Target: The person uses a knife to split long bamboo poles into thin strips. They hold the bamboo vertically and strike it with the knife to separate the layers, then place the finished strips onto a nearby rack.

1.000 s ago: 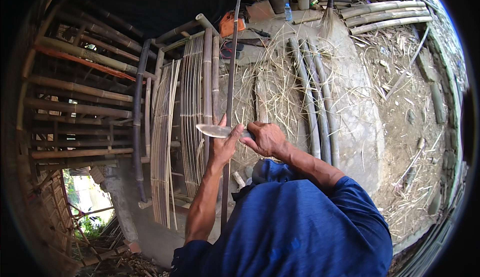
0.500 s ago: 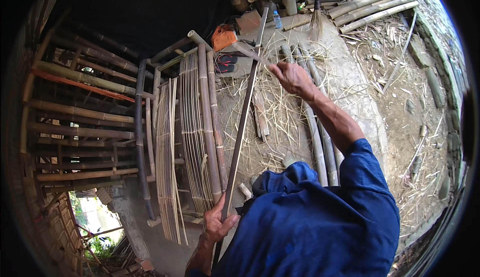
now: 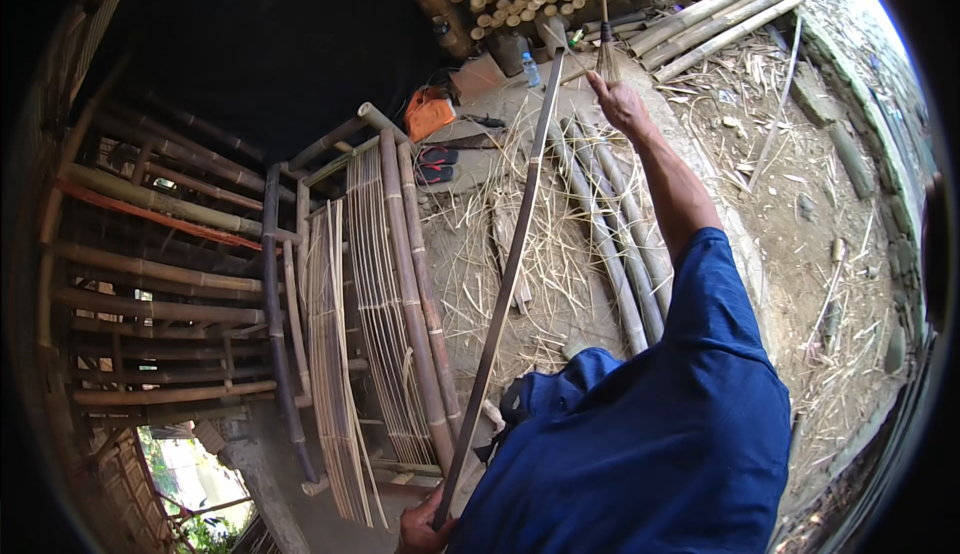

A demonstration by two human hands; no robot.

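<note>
Two grips are closed: the left grip [image 3: 424, 526] is clamped on a long dark strip [image 3: 513, 254] slanting away ahead of it; the right grip [image 3: 622, 107] is wrapped around a blurred knife [image 3: 573, 57] by the strip's far end. Shaving seems in hand; another stroke would call for a steady left grip. A bamboo frame [image 3: 417, 304] edges close ahead of the left grip; straw-littered floor [image 3: 465, 214] gives room between grips.
</note>
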